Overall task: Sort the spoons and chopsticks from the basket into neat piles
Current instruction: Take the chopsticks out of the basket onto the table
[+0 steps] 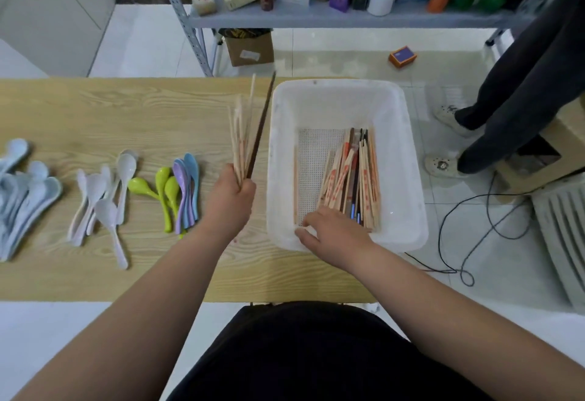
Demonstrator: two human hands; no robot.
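Well, the pale blue spoons at the far left run off the edge of the picture, so part of that pile is cut off. The right hand is down in the white basket, at its near left corner. It hides the near ends of some of the chopsticks lying there. Its fingers are bent down with the thumb close by, next to the near end of one lone stick by the left wall. I cannot tell if they pinch it or only touch it. The red marks on the chopsticks are too blurry to read.

The left hand is up over the surface, just left of the basket. Its fingers are curled tight round a bundle of pale sticks and one dark one, which point up and away. Left of that hand lie purple and blue spoons, then green spoons, then white spoons.
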